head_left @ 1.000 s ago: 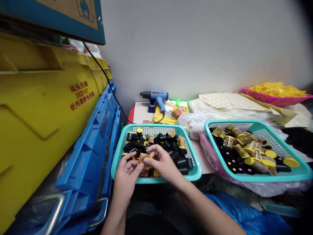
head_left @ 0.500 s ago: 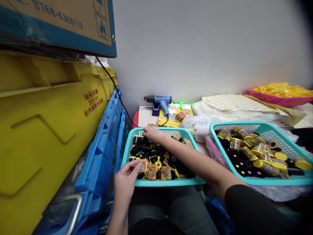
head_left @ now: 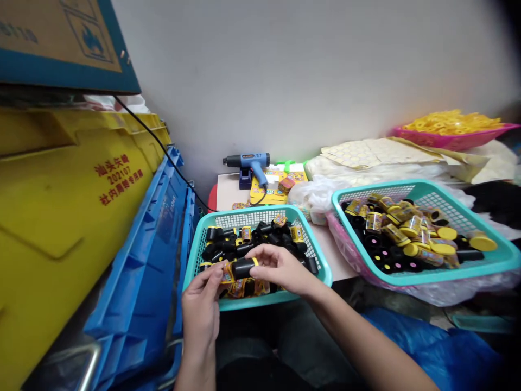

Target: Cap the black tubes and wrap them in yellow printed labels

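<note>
My left hand [head_left: 202, 301] pinches a small printed plastic sleeve [head_left: 227, 273] in orange and yellow between thumb and fingers. My right hand [head_left: 283, 270] grips a black cylinder [head_left: 242, 268] with a yellow end, lying sideways. The cylinder's far end meets the sleeve; whether it is inside cannot be made out. Both hands are above the front of a turquoise basket [head_left: 325, 271]. Inside it are many black cylinders [head_left: 222, 250], some wearing printed sleeves, with a heap of loose sleeves [head_left: 241, 289] partly hidden by my hands.
To the right stands a second turquoise basket [head_left: 494, 266] of sleeved pieces. A blue heat gun [head_left: 254, 161] rests on its stand behind, its cord running left. Blue crates [head_left: 134, 271] and a yellow crate [head_left: 52, 217] crowd the left. A pink tray [head_left: 448, 140] holds yellow parts.
My right hand has come back from the far side of the basket with a black cylinder and brought it to the sleeve in my left hand. The view has shifted to the right.
</note>
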The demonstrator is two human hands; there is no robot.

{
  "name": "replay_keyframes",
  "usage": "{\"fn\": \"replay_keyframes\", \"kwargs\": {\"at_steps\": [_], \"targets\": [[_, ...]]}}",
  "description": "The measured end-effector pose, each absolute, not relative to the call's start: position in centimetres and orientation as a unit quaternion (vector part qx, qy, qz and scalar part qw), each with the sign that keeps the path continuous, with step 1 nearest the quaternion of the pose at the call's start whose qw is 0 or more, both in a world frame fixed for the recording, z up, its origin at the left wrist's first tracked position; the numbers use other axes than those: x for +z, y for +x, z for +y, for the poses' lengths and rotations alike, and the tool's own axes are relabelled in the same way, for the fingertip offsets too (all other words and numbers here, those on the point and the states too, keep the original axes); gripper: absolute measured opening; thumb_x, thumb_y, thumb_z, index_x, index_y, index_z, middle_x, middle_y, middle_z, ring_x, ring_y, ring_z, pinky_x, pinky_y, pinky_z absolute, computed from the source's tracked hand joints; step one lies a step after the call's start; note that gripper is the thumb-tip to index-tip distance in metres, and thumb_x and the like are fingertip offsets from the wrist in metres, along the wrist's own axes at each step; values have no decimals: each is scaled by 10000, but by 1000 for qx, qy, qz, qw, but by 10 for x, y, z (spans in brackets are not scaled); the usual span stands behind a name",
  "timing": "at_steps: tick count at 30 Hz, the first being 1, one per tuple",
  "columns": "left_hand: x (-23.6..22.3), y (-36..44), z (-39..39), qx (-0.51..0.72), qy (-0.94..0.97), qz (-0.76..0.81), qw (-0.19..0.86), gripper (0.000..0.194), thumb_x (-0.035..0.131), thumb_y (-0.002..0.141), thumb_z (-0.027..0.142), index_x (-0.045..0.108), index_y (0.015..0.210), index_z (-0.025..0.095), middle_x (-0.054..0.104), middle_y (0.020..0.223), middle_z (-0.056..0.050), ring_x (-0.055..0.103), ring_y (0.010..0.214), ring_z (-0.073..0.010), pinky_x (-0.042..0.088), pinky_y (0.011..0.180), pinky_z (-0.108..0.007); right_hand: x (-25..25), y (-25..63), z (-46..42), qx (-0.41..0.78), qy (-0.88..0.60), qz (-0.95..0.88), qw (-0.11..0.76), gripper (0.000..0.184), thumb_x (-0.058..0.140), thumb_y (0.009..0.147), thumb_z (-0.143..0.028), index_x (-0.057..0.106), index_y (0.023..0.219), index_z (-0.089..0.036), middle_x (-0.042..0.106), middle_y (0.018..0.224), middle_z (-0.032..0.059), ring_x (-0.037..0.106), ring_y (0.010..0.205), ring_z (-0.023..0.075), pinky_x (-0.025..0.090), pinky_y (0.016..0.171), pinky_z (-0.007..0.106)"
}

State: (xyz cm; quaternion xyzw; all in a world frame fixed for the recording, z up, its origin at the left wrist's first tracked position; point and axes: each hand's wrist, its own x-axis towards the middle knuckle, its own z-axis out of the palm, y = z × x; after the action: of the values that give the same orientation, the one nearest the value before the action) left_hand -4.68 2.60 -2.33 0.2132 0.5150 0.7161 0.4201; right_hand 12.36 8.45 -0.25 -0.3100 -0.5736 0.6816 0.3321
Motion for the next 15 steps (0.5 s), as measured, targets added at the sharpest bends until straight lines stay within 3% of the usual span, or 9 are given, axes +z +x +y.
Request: {"fn": "replay_keyframes", "kwargs": {"at_steps": [10,15], "targets": [[-14,-23,16,646,441,546,299,99,783,663,300,756,698,211,765,902,-67,699,905,-227,579,783,-319,-18,150,84,710,-286,-544,344,424,745,694,-439,650,975,-137,608,679,-15,560,581,106,468,596,258],[4,-8,14,589,448,591,321,309,812,607,349,751,867,192,762,931,-77,715,845,-237,597,760,-333,-22,161,80,670,-284,-576,373,435,758,692,-402,669,1044,-162,635,773,3,599,682,132,490,673,282]]}}
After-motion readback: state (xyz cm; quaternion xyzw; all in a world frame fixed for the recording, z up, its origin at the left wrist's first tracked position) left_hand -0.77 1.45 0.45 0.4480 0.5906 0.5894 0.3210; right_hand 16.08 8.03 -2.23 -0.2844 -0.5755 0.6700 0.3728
